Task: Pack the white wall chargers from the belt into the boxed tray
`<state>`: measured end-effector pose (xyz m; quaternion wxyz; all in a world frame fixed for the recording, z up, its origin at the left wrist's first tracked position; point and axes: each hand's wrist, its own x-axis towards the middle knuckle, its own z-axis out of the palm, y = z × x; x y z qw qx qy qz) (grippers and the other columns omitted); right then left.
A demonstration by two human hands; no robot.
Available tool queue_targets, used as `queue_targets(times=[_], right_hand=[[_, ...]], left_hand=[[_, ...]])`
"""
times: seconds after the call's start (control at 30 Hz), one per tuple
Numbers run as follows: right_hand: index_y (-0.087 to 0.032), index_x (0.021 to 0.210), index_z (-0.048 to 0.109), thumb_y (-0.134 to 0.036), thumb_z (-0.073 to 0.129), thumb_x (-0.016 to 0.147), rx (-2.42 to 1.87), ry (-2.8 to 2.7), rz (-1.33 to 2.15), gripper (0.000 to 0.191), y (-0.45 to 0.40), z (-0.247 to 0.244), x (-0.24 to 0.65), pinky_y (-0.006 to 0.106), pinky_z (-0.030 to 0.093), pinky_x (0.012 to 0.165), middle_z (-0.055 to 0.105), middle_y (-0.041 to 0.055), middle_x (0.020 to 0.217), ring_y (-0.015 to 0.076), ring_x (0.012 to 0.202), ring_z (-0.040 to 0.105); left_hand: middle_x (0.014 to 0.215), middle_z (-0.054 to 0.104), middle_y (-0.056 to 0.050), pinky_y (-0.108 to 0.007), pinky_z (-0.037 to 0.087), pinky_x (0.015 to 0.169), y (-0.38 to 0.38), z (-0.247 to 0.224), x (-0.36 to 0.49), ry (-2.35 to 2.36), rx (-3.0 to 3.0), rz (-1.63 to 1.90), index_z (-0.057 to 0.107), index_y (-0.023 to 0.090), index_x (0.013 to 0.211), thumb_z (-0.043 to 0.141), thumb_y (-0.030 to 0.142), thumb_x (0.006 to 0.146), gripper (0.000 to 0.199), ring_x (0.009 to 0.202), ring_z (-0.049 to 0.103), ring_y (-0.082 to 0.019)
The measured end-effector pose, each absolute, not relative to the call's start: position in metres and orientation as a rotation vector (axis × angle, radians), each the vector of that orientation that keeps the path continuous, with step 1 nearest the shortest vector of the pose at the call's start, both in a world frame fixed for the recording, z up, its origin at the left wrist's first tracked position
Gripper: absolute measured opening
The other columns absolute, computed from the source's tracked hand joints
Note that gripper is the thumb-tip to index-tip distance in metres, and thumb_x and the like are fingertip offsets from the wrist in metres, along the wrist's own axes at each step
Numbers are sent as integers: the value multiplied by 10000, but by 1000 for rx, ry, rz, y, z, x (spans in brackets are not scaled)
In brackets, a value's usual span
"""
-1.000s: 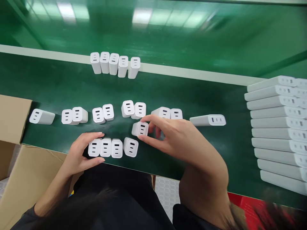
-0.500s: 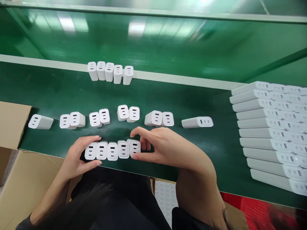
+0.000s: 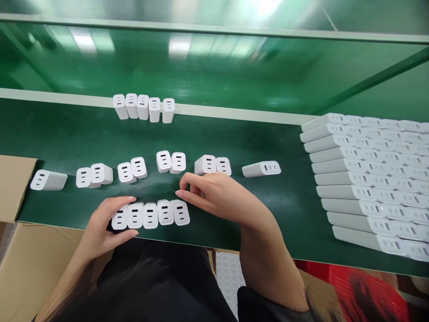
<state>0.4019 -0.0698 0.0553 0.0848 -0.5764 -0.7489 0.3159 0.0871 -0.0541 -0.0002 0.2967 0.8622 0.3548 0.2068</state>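
Near the table's front edge, several white wall chargers (image 3: 150, 216) stand side by side in a short row, their slotted port faces up. My left hand (image 3: 103, 223) curves around the left end of this row, thumb along the near side and fingers along the far side, gripping the end charger (image 3: 119, 218). Above and to the right of the row's right-end charger (image 3: 181, 213) is my right hand (image 3: 214, 192). Its thumb and index finger are apart with nothing visible between them, and the other fingers are curled.
Pairs of chargers (image 3: 170, 162) and single ones, such as a lying charger (image 3: 262, 168), spread across the green table (image 3: 214, 138). Another charger row (image 3: 144, 107) stands at the back ledge. A large stacked block of chargers (image 3: 365, 183) fills the right. Cardboard (image 3: 16, 183) lies left.
My right hand has come off the row's right end and moved up and away from it. The right-end charger now leans slightly. My left hand keeps its place around the row.
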Motion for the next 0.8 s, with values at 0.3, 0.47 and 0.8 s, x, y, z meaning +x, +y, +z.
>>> queue_targets(times=[0.3,0.47,0.8], right_hand=[[-220,1383,519,-287,538,961,-1777,-2155,754,427,-73,54,403,238,356,562,654,-56,640,113,528,540],[-248,1378,551,-286,531,963,-1776,-2210,672,417,-73,49,403,235,354,548,647,-63,611,107,506,530],[-241,1157,688,-291,486,970,-1751,-2218,206,280,-72,34,392,243,254,482,607,-51,539,94,433,467]], left_hand=[[1230,647,-64,-296,495,926,-54,-1,86,944,2286,537,485,261,1342,711,370,849,553,1097,614,-207],[1221,653,-65,-313,492,929,-54,0,88,941,2267,553,482,263,1335,715,373,844,554,1086,620,-213],[1204,670,-75,-338,495,912,-55,-1,90,926,2234,599,484,267,1332,734,378,828,573,1076,636,-226]])
